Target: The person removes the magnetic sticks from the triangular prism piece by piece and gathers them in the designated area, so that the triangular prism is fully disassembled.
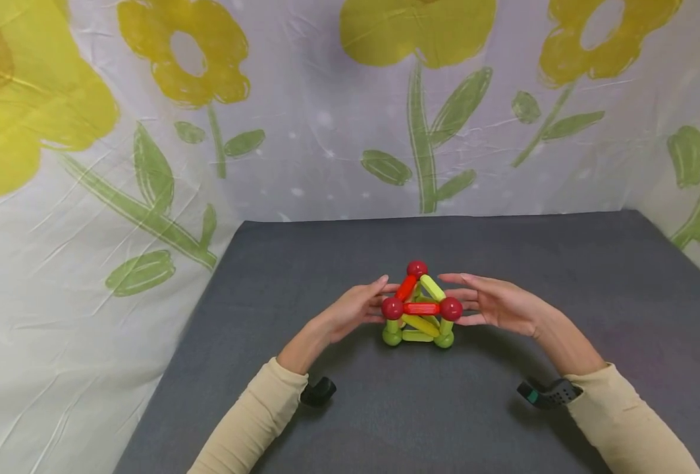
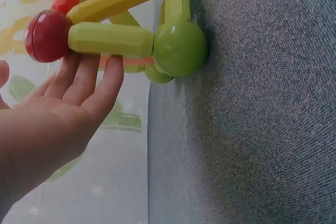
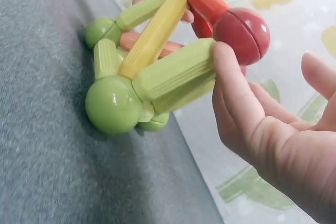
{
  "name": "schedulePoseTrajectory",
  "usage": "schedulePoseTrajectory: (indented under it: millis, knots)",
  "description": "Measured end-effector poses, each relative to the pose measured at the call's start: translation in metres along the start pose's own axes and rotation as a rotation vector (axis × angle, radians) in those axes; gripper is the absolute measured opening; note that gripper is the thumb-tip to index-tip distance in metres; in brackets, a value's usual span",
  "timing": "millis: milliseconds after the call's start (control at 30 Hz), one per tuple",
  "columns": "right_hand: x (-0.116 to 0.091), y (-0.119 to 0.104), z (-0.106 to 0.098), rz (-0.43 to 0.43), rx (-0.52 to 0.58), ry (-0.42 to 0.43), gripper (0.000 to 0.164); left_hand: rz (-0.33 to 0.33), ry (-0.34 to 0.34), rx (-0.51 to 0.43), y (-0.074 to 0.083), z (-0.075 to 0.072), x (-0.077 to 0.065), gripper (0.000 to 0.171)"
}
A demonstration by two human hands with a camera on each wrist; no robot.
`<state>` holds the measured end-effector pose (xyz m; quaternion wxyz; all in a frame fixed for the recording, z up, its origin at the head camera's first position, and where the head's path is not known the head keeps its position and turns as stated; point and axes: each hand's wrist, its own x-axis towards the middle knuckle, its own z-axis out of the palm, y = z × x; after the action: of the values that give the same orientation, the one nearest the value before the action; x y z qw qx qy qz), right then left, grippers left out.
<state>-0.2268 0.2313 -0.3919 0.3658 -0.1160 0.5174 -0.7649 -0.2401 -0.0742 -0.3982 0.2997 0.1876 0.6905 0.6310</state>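
Note:
A frame of magnetic rods and balls (image 1: 422, 308) stands on the dark table. Green balls (image 2: 180, 49) form its base, and red balls (image 3: 242, 35) sit higher up. Yellow, light green, red and orange rods join them. On its left side, my left hand (image 1: 352, 311) has its fingers extended against a light green rod (image 2: 110, 40), thumb raised away. From the other side my right hand (image 1: 504, 306) lays its fingertips (image 3: 226, 59) by the end of another light green rod (image 3: 178, 69), just below a red ball; that thumb also stands apart.
The table (image 1: 444, 421) has a dark grey cloth top. A pale curtain (image 1: 302, 131) with yellow flowers and green leaves hangs behind it and along the sides. Dark straps (image 1: 554, 393) sit at both wrists, beside beige sleeves.

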Motion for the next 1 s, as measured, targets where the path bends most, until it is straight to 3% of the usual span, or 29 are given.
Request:
schedulePoseTrajectory:
  millis: [333, 500, 1000]
  knots:
    - [0.021, -0.003, 0.004, -0.035, -0.064, 0.056, 0.055, 0.016, 0.113, -0.028, 0.0, -0.004, -0.002, 0.053]
    - [0.031, 0.001, 0.004, -0.062, -0.08, 0.08, 0.047, 0.022, 0.165, -0.057, -0.002, -0.007, -0.001, 0.048]
    - [0.036, 0.006, 0.001, -0.103, -0.151, 0.126, 0.037, 0.076, 0.139, -0.138, -0.017, -0.011, 0.0, 0.053]
